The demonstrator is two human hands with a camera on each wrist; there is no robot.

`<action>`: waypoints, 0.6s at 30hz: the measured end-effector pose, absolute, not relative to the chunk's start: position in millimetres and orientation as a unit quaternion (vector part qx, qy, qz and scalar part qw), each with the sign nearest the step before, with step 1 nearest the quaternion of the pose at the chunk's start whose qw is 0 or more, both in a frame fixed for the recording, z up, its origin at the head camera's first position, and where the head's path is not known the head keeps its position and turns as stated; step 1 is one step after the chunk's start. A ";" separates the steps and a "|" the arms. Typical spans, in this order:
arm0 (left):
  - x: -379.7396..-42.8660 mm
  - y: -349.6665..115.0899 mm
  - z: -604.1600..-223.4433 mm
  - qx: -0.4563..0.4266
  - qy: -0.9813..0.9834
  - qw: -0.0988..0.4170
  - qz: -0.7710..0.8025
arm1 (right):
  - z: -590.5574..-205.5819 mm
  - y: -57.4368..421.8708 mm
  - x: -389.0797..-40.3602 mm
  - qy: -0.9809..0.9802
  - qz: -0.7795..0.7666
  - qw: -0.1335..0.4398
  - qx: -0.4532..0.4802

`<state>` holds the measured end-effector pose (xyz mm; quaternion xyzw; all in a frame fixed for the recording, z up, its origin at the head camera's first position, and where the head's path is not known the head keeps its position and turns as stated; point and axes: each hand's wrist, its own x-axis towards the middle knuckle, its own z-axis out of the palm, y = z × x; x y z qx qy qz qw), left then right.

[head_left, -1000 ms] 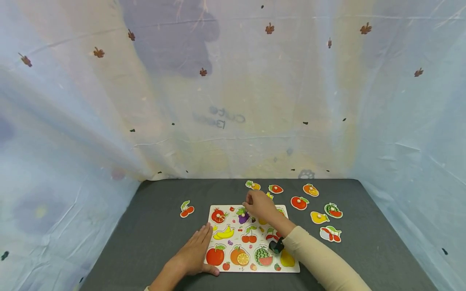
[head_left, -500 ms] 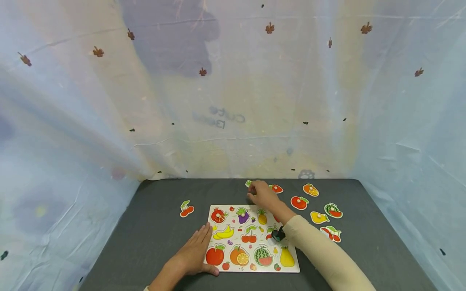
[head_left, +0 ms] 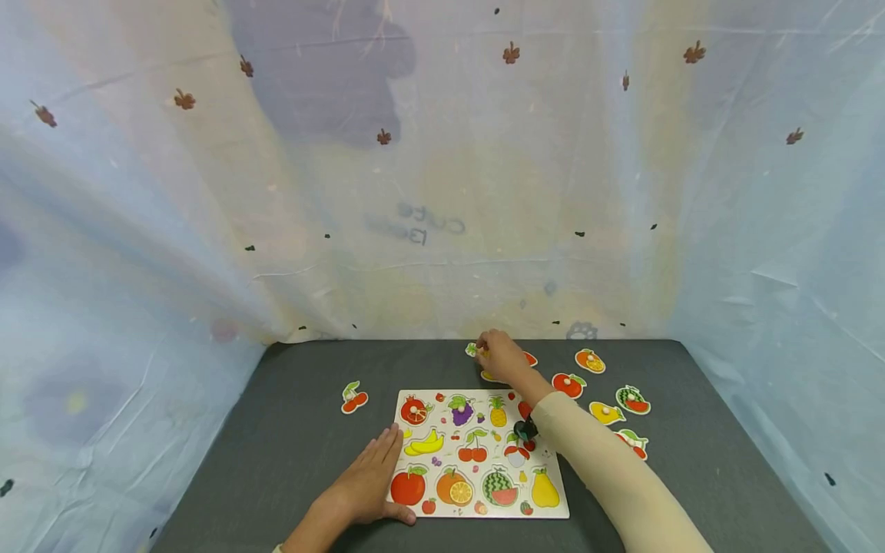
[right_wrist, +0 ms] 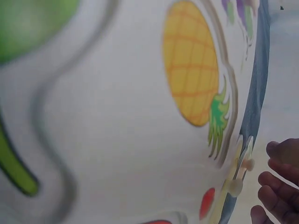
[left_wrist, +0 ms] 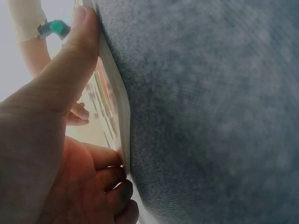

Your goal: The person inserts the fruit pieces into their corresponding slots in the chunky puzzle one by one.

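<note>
- Fruit puzzle board (head_left: 495,455) is lying on the grey table (head_left: 276,461), its far right corner being hidden by the right sleeve (head_left: 608,476).
- Faint lettering (head_left: 418,236) is showing on the backdrop (head_left: 484,192), too dim to read surely.
- Left hand (head_left: 369,478) is resting, fingers straight, against the board's left edge.
- Right hand (head_left: 503,359) is partly covering a leafy-topped piece (head_left: 471,349); whether fingertips are pinching it cannot be told.
</note>
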<state>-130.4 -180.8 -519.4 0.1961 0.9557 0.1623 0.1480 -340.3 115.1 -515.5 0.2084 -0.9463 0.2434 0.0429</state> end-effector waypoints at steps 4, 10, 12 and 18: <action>-130.5 -181.0 -519.9 0.195 0.956 0.149 0.163 | -517.2 115.3 -346.9 -0.950 0.236 0.031 0.200; -131.9 -181.4 -525.4 0.196 0.956 0.149 0.159 | -521.4 113.5 -352.2 -0.958 0.205 0.017 0.199; -132.2 -181.5 -526.2 0.197 0.956 0.148 0.158 | -523.2 113.6 -353.5 -0.960 0.198 0.016 0.197; -131.4 -181.6 -525.2 0.199 0.956 0.143 0.160 | -522.7 114.2 -353.7 -0.961 0.195 0.012 0.197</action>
